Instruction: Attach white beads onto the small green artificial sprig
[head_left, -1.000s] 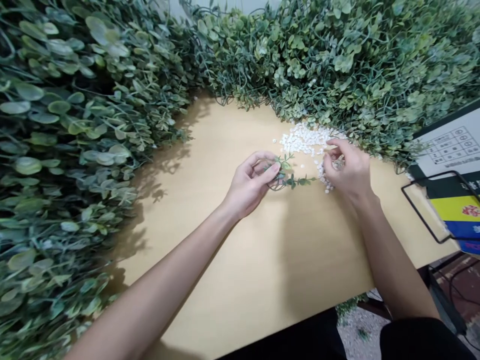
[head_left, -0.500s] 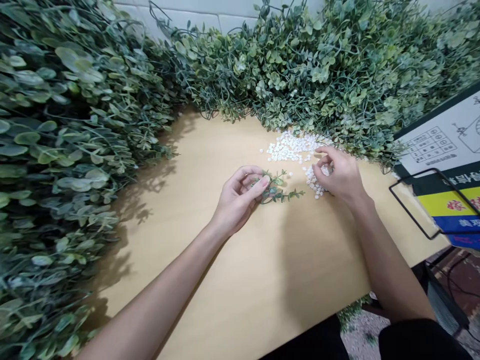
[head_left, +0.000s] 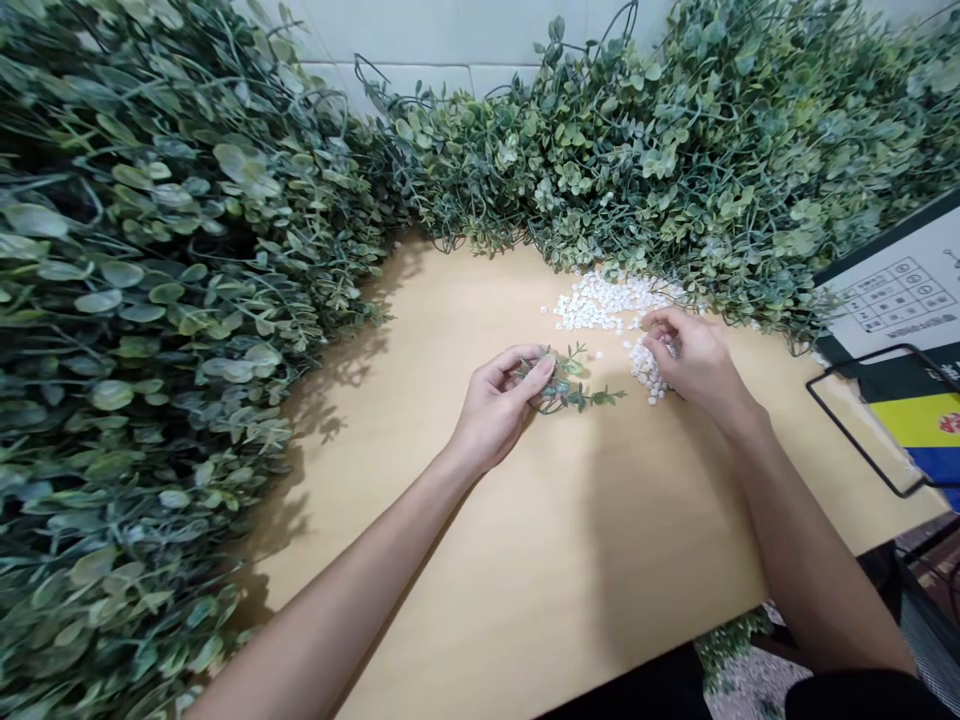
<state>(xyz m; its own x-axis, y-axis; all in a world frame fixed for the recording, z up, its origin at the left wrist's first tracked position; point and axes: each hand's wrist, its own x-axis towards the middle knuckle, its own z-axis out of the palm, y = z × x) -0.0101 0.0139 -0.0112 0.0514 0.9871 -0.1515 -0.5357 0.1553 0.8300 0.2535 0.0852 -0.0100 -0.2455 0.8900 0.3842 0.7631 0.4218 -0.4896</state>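
Two half-curled hands [head_left: 499, 405] [head_left: 699, 362], slightly apart

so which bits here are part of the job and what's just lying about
Part of the job:
green sprig, held in the left hand
small white pieces, by the right hand
probably the leafy greenery heaped around

Seemingly just lying about:
printed board, far right
black wire frame, against it

Dense green leafy foliage [head_left: 645, 180] spreads beyond and left of the fingers [head_left: 538, 376], before a pale tiled wall [head_left: 427, 35]. Rightward of them sit a thin black wire frame [head_left: 854, 443] and a multicoloured printed panel [head_left: 907, 418].
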